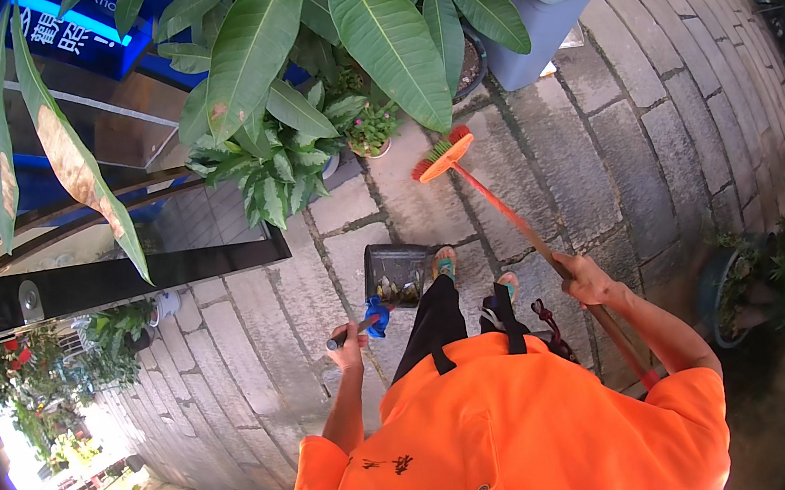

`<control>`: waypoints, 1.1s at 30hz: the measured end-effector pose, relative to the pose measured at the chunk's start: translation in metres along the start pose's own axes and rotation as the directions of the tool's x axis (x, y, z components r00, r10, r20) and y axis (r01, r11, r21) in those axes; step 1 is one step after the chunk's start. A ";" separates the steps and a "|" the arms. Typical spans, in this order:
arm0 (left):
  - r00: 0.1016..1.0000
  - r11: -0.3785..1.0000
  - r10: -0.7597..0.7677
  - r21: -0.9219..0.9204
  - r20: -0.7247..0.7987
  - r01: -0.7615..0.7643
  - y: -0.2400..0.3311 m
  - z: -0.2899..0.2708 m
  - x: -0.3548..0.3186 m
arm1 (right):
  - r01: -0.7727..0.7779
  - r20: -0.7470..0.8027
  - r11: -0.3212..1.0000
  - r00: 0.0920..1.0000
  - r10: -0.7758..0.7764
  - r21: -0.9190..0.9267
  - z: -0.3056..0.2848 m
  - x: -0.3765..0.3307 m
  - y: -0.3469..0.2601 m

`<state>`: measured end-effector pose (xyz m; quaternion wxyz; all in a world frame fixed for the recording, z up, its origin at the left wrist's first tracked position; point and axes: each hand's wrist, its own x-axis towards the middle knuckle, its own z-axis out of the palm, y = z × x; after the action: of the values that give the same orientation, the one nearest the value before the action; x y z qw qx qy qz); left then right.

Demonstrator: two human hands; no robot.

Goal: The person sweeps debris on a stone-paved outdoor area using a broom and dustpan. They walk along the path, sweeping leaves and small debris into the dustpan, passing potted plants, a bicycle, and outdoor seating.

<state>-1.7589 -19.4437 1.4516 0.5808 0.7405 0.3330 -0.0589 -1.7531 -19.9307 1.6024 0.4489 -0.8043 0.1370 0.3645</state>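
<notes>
My right hand (pixel 590 279) is closed around the long reddish handle of a broom (pixel 448 155). The broom's orange head, with red and green bristles, rests on the stone paving ahead of me, close to a small potted plant. My left hand (pixel 348 346) grips the dark handle of a black dustpan (pixel 397 275). A crumpled blue piece of plastic or cloth (pixel 378 317) hangs at that handle. The dustpan stands near my left foot and holds some leaves and litter. The broom head and the dustpan are well apart.
Large green leaves (pixel 386 35) hang over the top of the view. A pink-flowered potted plant (pixel 373 131) sits beyond the broom. At the upper right stands a grey-blue bin (pixel 551 5). A dark barrier or ledge (pixel 151 273) lies left, and a planter (pixel 727 292) right. Stone paving (pixel 588 162) stretches between them.
</notes>
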 end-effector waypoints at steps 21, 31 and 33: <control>0.993 0.998 -0.068 -0.022 -0.094 0.066 0.011 -0.023 0.004 | 0.131 0.143 0.985 0.983 -0.114 -0.114 0.027 0.104 0.011; 0.996 0.988 0.047 0.145 0.075 -0.058 0.029 0.038 0.037 | 0.026 0.109 1.000 0.994 -0.024 -0.015 -0.026 0.017 -0.015; 0.989 0.981 0.058 0.175 0.135 -0.081 0.032 0.055 0.049 | 0.016 0.065 1.000 0.998 -0.018 0.024 -0.023 0.031 -0.015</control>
<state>-1.6866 -19.4754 1.4372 0.5337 0.7957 0.2618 -0.1162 -1.7123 -19.9382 1.5973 0.4654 -0.7880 0.1197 0.3850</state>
